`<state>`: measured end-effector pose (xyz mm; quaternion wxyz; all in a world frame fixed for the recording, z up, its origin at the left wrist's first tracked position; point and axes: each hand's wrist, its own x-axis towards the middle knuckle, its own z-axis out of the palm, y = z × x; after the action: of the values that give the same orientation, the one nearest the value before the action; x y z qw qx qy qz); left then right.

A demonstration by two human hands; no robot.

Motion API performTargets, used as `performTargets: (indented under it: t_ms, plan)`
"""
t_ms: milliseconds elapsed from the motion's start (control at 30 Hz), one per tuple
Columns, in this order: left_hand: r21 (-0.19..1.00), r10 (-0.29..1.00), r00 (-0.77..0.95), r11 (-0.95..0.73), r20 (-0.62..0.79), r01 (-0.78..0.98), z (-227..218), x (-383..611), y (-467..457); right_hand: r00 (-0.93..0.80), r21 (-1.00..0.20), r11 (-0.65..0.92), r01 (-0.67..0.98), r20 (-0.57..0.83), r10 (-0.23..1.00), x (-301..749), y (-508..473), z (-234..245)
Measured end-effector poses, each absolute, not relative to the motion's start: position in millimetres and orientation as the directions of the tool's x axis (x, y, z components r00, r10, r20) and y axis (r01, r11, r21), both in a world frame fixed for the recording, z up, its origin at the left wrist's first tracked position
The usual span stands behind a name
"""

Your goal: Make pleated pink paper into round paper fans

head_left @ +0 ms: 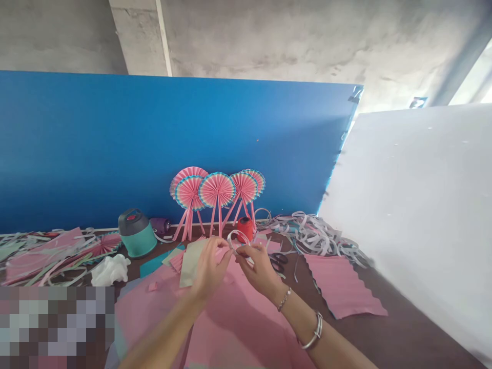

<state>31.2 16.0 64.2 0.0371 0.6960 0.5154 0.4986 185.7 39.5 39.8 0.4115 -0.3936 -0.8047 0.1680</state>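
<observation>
My left hand [210,267] and my right hand [260,270] meet over the pink paper sheets [246,318] in the middle of the table. Between their pinched fingertips is a thin white strip [235,231], curled up into a loop. The fingers of both hands are closed on it. A pale green paper piece [191,264] lies just left of my left hand, with a pleated pink paper [177,262] beside it. Black-handled scissors [280,260] lie right of my right hand, partly hidden. Behind the loop stands a small red container [245,229].
Several pink pleated paper fans [217,189] lean on the blue partition [115,143]. A teal and black container [138,238], a purple round object [159,225] and crumpled white tissue [110,270] stand left. Heaped paper strips [315,233] and a wavy pink sheet [346,284] lie right.
</observation>
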Motion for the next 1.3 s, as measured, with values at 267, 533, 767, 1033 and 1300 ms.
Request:
performTargets:
  t_ms: [267, 533, 767, 1033, 1300]
  plan:
    - [0.521, 0.734, 0.034, -0.513, 0.678, 0.682, 69, 34, 17, -0.373, -0.586, 0.642, 0.494, 0.524, 0.765, 189, 41, 46]
    - [0.620, 0.814, -0.088, -0.362, 0.574, 0.696, 56, 10, 22, -0.438, -0.517, 0.659, 0.546, 0.494, 0.751, 211, 41, 51]
    - [0.830, 0.876, -0.275, -0.214, 0.396, 0.515, 34, -10, 11, -0.437, -0.540, 0.589, 0.601, 0.395, 0.808, 241, 28, 36]
    - [0.889, 0.882, -0.326, -0.190, 0.341, 0.417, 13, -17, 3, -0.452, -0.527, 0.613, 0.588, 0.415, 0.790, 251, 28, 20]
    - [0.859, 0.944, -0.154, -0.187, 0.292, 0.477, 3, -31, 9, -0.480, -0.342, 0.578, 0.741, 0.333, 0.812, 261, 19, 33]
